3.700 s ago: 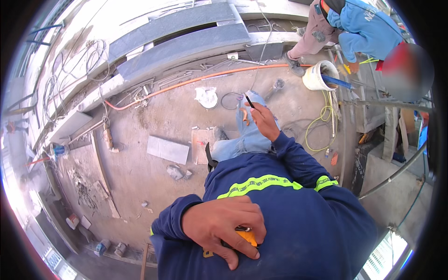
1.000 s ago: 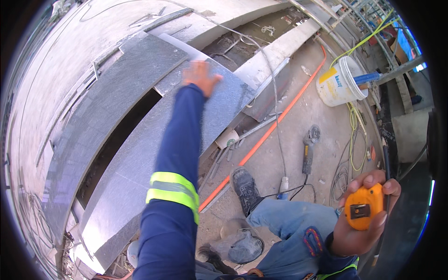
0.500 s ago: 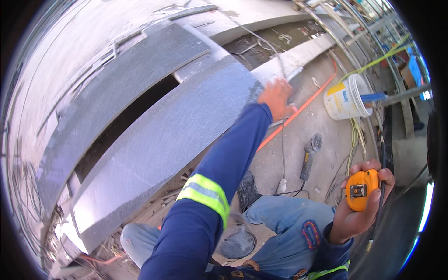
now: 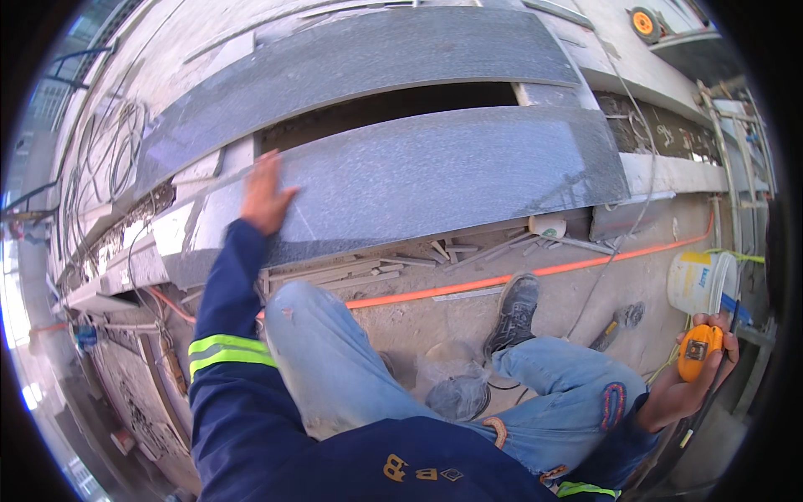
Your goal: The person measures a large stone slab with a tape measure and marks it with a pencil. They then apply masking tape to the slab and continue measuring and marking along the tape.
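My left hand (image 4: 266, 201) is stretched out flat over the left part of the near grey stone slab (image 4: 418, 171), its fingertips by the slab's far edge. Whether the palm presses on the stone I cannot tell. At the right, above my knee, my right hand (image 4: 690, 381) is closed around an orange tape measure (image 4: 700, 351); no blade shows pulled out. A thin dark stick, like a pencil (image 4: 733, 305), passes along the same hand. Beyond the near slab lies a second grey slab (image 4: 376, 58), with a dark gap between the two.
An orange hose (image 4: 435, 291) runs along the floor before the slab, near stone offcuts (image 4: 360, 272). A power tool (image 4: 615, 328) lies right of my shoe. A white bucket (image 4: 698, 280) stands farther right, near metal scaffolding (image 4: 744, 159). Cables (image 4: 125, 151) lie coiled at the left.
My left hand has gone from the near slab's right end to its left part. The view has turned left. My right hand still holds the tape measure.
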`<action>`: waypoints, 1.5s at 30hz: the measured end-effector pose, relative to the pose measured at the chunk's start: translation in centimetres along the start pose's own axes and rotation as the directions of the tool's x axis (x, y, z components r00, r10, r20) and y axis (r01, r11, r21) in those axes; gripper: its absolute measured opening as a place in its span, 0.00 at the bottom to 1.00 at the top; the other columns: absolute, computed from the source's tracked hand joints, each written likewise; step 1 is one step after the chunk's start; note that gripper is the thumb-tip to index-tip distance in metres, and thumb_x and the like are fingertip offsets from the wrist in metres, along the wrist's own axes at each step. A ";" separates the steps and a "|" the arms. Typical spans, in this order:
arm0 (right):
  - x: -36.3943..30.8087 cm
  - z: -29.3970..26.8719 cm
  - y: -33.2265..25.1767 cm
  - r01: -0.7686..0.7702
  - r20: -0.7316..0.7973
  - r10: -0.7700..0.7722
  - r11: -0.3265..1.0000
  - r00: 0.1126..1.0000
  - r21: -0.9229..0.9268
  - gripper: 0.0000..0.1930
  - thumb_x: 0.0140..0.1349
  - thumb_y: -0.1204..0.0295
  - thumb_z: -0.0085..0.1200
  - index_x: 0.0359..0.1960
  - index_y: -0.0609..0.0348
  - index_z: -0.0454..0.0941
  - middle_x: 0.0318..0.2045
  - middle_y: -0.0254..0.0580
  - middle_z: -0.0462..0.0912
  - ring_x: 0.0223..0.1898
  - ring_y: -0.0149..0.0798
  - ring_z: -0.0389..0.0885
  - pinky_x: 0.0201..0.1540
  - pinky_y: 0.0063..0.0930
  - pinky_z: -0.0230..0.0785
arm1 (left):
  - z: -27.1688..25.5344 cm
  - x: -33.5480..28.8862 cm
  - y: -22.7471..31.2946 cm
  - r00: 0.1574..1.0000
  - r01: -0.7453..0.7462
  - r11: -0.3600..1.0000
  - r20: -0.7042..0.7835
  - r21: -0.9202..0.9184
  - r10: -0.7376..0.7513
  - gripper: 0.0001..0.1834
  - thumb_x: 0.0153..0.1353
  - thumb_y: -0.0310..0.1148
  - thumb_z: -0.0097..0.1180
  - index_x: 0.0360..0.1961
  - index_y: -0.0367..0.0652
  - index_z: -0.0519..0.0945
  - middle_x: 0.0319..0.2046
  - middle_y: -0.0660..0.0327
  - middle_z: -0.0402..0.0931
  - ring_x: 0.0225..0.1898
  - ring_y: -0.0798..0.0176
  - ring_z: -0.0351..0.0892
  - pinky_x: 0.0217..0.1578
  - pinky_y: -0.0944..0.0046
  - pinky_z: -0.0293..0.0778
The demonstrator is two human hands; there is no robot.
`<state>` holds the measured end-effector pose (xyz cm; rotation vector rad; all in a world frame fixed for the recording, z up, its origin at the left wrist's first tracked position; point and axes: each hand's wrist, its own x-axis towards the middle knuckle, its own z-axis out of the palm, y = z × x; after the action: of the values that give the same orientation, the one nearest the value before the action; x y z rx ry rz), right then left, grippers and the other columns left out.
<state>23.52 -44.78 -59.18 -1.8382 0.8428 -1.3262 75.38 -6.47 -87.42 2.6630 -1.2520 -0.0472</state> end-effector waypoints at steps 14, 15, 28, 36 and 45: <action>1.0 6.9 1.1 -0.022 0.196 0.032 0.998 0.980 -0.052 0.14 0.73 0.64 0.48 0.53 0.59 0.70 0.51 0.45 0.78 0.52 0.43 0.79 0.48 0.29 0.72 | 1.6 2.1 10.9 0.934 -0.329 0.925 0.078 -0.192 0.348 0.43 0.68 0.58 0.48 0.74 0.40 0.55 0.76 0.47 0.44 0.78 0.44 0.38 0.74 0.44 0.41; 1.1 7.1 1.4 -0.005 0.202 0.017 0.998 0.979 -0.063 0.14 0.73 0.65 0.48 0.53 0.59 0.70 0.51 0.44 0.78 0.52 0.43 0.79 0.48 0.28 0.72 | 1.9 1.8 10.9 0.925 -0.372 0.903 -0.008 -0.214 0.379 0.44 0.68 0.59 0.48 0.74 0.40 0.55 0.77 0.48 0.44 0.78 0.46 0.37 0.75 0.45 0.40; 1.5 9.4 1.0 -0.006 0.306 0.034 0.996 0.951 -0.089 0.15 0.73 0.63 0.50 0.54 0.58 0.70 0.51 0.43 0.77 0.50 0.41 0.80 0.46 0.27 0.71 | -5.3 -6.5 -5.7 0.970 0.183 0.983 -0.162 -0.006 -0.182 0.36 0.68 0.50 0.53 0.70 0.38 0.63 0.74 0.45 0.51 0.76 0.46 0.46 0.73 0.42 0.46; 1.7 6.9 2.2 -0.207 0.264 0.207 0.978 0.942 -0.028 0.16 0.73 0.59 0.48 0.54 0.56 0.71 0.49 0.41 0.78 0.48 0.40 0.80 0.42 0.25 0.73 | -5.6 -17.8 -13.0 0.748 0.654 0.743 0.030 0.139 -0.663 0.43 0.69 0.62 0.41 0.75 0.43 0.54 0.76 0.47 0.47 0.77 0.45 0.41 0.73 0.40 0.42; -1.1 12.0 2.7 -0.655 0.657 0.296 0.637 0.694 0.406 0.19 0.70 0.67 0.53 0.58 0.57 0.65 0.51 0.45 0.75 0.51 0.39 0.77 0.52 0.34 0.73 | -12.5 -5.8 5.2 0.915 -0.064 0.911 -0.389 -0.408 -0.110 0.28 0.56 0.24 0.66 0.59 0.39 0.76 0.52 0.52 0.80 0.52 0.53 0.80 0.54 0.59 0.74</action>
<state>34.46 -43.30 -64.65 -1.1934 0.4616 -0.5487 69.11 -3.16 -74.49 2.1731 -0.9473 0.2048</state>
